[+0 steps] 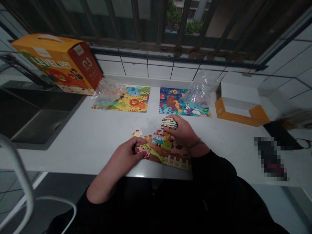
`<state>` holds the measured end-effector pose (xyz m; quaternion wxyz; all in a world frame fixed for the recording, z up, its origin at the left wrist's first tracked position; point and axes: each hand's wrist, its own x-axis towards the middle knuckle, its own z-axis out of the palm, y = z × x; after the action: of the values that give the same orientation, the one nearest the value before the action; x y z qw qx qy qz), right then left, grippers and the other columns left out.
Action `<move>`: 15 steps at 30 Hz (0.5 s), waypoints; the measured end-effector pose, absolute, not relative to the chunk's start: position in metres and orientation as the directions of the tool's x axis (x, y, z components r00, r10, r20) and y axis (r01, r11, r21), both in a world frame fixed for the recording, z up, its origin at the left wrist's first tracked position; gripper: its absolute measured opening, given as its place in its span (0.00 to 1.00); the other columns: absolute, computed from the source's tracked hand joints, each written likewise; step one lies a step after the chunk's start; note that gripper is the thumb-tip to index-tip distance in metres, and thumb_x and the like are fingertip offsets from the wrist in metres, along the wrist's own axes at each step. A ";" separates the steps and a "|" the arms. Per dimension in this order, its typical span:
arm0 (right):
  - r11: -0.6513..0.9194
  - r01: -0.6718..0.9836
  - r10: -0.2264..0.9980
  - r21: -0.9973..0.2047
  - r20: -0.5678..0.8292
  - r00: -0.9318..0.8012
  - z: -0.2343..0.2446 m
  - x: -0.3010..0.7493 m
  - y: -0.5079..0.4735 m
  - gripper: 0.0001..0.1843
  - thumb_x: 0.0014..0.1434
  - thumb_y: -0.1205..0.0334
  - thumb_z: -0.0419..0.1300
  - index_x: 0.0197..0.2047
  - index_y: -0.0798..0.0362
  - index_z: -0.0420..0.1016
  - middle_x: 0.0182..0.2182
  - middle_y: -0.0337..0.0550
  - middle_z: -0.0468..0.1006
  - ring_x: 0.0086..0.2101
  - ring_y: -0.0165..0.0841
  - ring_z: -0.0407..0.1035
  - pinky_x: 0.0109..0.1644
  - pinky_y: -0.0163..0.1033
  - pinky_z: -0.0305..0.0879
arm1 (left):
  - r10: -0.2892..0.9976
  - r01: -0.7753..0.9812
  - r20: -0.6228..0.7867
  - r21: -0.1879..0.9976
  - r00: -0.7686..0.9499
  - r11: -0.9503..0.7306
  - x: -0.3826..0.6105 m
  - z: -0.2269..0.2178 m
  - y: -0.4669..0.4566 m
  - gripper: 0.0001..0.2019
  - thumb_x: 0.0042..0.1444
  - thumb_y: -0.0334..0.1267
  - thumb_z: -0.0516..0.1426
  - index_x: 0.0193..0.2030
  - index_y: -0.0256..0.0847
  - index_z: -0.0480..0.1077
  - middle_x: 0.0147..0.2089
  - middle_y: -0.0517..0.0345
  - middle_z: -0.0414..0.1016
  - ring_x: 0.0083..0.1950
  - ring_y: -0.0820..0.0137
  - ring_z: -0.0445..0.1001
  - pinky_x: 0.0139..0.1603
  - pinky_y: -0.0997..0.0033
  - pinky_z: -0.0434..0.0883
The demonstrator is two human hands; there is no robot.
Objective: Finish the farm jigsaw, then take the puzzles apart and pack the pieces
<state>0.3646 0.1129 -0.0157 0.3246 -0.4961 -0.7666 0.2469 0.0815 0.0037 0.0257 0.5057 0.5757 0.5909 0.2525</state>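
A farm-scene jigsaw puzzle (158,149), with a farmer figure and a white fence, lies on the counter before me. My right hand (181,130) grips a stack of puzzle pieces (168,123) just above the puzzle's far edge. At the puzzle's left side, my left hand (128,152) has thumb and forefinger curled around a pink puzzle piece (146,151). Whether that piece is lifted or lying on the puzzle is hard to see. Close to the left fingertips is a pale puzzle piece (137,133) at the upper left corner.
Behind are a lion puzzle (134,101) and a night-forest puzzle (170,103), each partly under a clear plastic bag (198,91). An orange box (56,65) stands by the sink (46,126). At right sit an opened box (240,112) and a pixelated dark object (271,159).
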 end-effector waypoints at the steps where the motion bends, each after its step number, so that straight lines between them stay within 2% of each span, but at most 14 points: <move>1: 0.389 0.599 0.919 -0.700 0.254 -0.301 -0.016 0.365 0.113 0.24 0.62 0.51 0.73 0.58 0.49 0.79 0.54 0.50 0.84 0.52 0.46 0.79 0.60 0.52 0.74 | 0.931 0.400 -0.310 0.891 0.193 0.215 0.079 0.029 0.004 0.16 0.58 0.48 0.67 0.50 0.45 0.75 0.48 0.51 0.86 0.50 0.57 0.85 0.54 0.52 0.81; 4: 0.393 0.596 0.918 -0.700 0.257 -0.304 -0.017 0.365 0.113 0.24 0.62 0.51 0.73 0.58 0.48 0.79 0.54 0.50 0.84 0.53 0.47 0.78 0.61 0.53 0.74 | 0.919 0.320 -0.329 0.914 0.218 0.251 0.069 0.039 0.007 0.18 0.58 0.48 0.66 0.52 0.45 0.73 0.48 0.52 0.85 0.47 0.61 0.85 0.52 0.55 0.81; 8: 0.400 0.595 0.915 -0.697 0.264 -0.305 -0.018 0.365 0.114 0.24 0.62 0.51 0.73 0.58 0.48 0.79 0.54 0.50 0.84 0.53 0.47 0.78 0.61 0.53 0.73 | 0.932 0.331 -0.307 0.914 0.191 0.233 0.064 0.045 0.011 0.16 0.57 0.47 0.67 0.48 0.44 0.72 0.43 0.55 0.83 0.42 0.64 0.83 0.47 0.59 0.80; 12: 0.409 0.594 0.911 -0.693 0.270 -0.312 -0.020 0.366 0.114 0.24 0.63 0.51 0.73 0.59 0.48 0.78 0.54 0.49 0.84 0.53 0.46 0.78 0.61 0.52 0.73 | 0.930 0.269 -0.303 0.932 0.209 0.243 0.075 0.039 0.009 0.17 0.58 0.48 0.67 0.50 0.45 0.73 0.47 0.51 0.85 0.46 0.60 0.85 0.51 0.54 0.81; 15: 0.405 0.592 0.912 -0.697 0.265 -0.312 -0.021 0.367 0.115 0.25 0.63 0.50 0.73 0.59 0.48 0.78 0.54 0.49 0.84 0.53 0.46 0.78 0.61 0.52 0.73 | 0.924 0.301 -0.320 0.920 0.209 0.251 0.088 0.032 0.005 0.19 0.58 0.49 0.67 0.52 0.46 0.75 0.47 0.50 0.87 0.47 0.56 0.86 0.49 0.53 0.82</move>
<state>0.3666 0.1147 -0.0207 0.3264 -0.4871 -0.7720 0.2454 0.0882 0.0053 0.0322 0.5555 0.5440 0.5629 0.2804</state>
